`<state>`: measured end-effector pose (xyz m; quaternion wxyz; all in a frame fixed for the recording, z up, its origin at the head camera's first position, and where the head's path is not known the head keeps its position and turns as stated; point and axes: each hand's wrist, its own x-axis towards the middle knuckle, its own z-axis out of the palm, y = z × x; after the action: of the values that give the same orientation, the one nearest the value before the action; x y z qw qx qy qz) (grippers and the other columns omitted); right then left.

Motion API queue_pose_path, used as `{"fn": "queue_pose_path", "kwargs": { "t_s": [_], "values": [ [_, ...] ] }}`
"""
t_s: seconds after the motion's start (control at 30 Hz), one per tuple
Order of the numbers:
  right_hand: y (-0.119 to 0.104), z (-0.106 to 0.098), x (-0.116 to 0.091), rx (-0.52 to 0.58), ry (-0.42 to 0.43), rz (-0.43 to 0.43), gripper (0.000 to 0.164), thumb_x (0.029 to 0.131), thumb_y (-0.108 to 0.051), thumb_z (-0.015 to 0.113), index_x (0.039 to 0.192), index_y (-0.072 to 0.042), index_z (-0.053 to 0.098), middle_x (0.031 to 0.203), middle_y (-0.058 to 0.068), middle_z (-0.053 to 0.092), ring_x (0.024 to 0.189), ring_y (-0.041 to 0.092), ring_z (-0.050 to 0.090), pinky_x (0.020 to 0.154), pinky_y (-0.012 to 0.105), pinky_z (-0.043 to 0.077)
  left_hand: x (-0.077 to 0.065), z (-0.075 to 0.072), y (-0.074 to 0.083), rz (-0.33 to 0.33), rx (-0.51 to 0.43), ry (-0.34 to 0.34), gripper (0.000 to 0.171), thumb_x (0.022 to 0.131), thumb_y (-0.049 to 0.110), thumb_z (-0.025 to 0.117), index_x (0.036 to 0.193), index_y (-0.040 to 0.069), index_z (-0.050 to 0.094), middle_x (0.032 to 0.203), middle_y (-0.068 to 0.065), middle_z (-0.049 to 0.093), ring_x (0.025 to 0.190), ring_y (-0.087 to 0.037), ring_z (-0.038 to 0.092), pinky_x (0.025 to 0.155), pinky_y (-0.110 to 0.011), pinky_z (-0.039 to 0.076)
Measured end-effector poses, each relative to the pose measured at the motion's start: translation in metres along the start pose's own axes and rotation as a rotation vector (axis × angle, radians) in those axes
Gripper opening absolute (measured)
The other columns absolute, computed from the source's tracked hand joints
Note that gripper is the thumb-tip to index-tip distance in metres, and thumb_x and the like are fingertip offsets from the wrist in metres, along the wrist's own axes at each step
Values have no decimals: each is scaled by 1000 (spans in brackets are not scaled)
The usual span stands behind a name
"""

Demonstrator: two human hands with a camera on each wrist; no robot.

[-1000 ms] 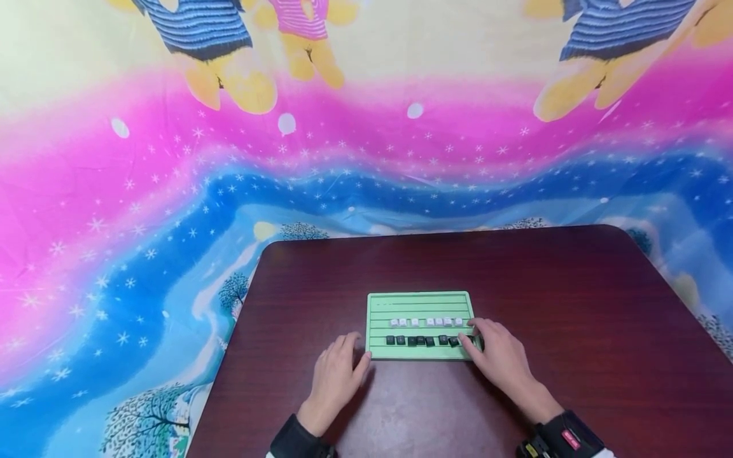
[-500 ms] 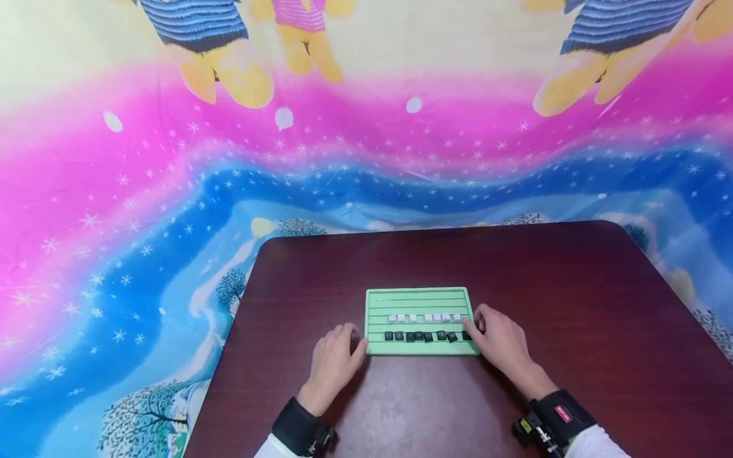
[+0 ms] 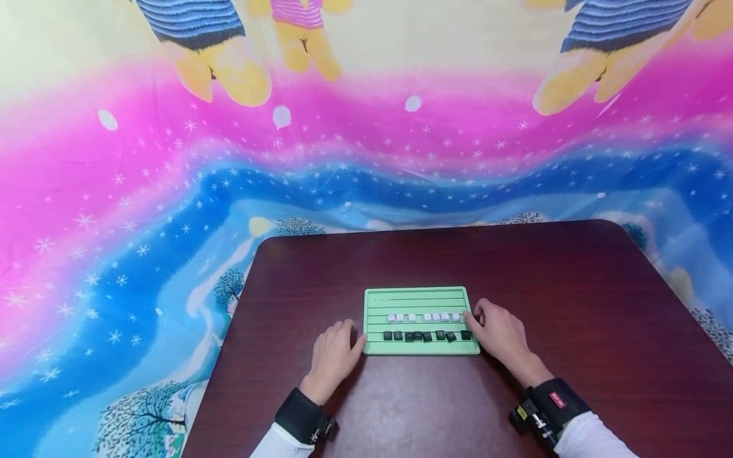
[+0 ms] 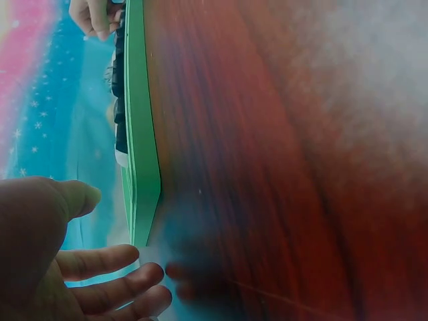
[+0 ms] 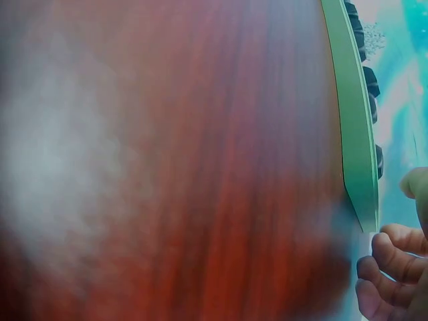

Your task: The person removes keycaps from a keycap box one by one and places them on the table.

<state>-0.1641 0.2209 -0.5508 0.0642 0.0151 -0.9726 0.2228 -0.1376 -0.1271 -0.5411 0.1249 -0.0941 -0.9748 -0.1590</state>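
On a glossy dark-red wooden table (image 3: pixel 412 407) lay a flat pale-green rectangular board (image 3: pixel 424 294), bearing a row of small white square keycaps (image 3: pixel 436 317) and, nearer, small black square keycaps (image 3: pixel 426 336). The left hand (image 3: pixel 332 357) and right hand (image 3: pixel 502 332), fingers loosely parted, flanked it, perhaps touching; the right partly hid its edge. Pink-and-blue printed cloth (image 3: pixel 355 140) hung behind.

Here's the mint-green board (image 3: pixel 424 326), flat on the counter (image 3: pixel 424 407), thin dark lines running lengthwise, left hand (image 3: pixel 332 356) just beside one end, right hand (image 3: pixel 504 331) at the other. Seven white keycaps (image 3: pixel 427 317) hold the middle, unevenly gapped. Nearer the person, eight black keycaps (image 3: pixel 418 336) string out raggedly, one skewed, the last by the right edge!
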Motion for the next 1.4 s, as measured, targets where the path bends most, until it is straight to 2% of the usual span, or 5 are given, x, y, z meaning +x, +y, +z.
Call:
{"fn": "queue_pose_path", "kwargs": {
  "t_s": [0.43,0.63,0.97,1.1,1.4],
  "values": [
    [-2,1,9,-18,5,5,30,96,-40,63,87,-13,57,65,-1,51,52,15,42,49,31,30,17,5,2,-18,23,-32,30,90,40,72,86,11,65,69,-3,58,60,-23,59,52,-32,41],
    [-5,-1,11,-11,10,-8,29,96,-39,64,86,-13,56,65,-1,50,52,15,41,49,31,29,22,11,3,-7,20,-21,28,89,38,73,87,11,67,68,-3,60,59,-22,59,52,-32,43],
    [-12,-3,8,18,40,-53,28,97,-37,65,85,-14,55,64,-2,48,51,14,38,48,30,27,28,17,5,-38,-11,-68,40,94,37,68,69,16,44,54,3,39,45,-14,40,45,-30,29],
    [-15,-3,8,19,49,-67,27,97,-38,65,87,-14,56,64,-2,48,51,13,38,47,29,28,31,19,6,-60,-7,-76,41,94,38,67,69,17,43,54,3,39,45,-15,42,45,-31,29],
    [-26,-3,7,6,8,-48,30,95,-40,65,97,-9,62,70,-1,58,54,12,46,48,30,34,35,23,5,-74,36,-102,41,95,39,65,67,17,46,54,1,44,47,-19,50,45,-32,33]
  ]
}}
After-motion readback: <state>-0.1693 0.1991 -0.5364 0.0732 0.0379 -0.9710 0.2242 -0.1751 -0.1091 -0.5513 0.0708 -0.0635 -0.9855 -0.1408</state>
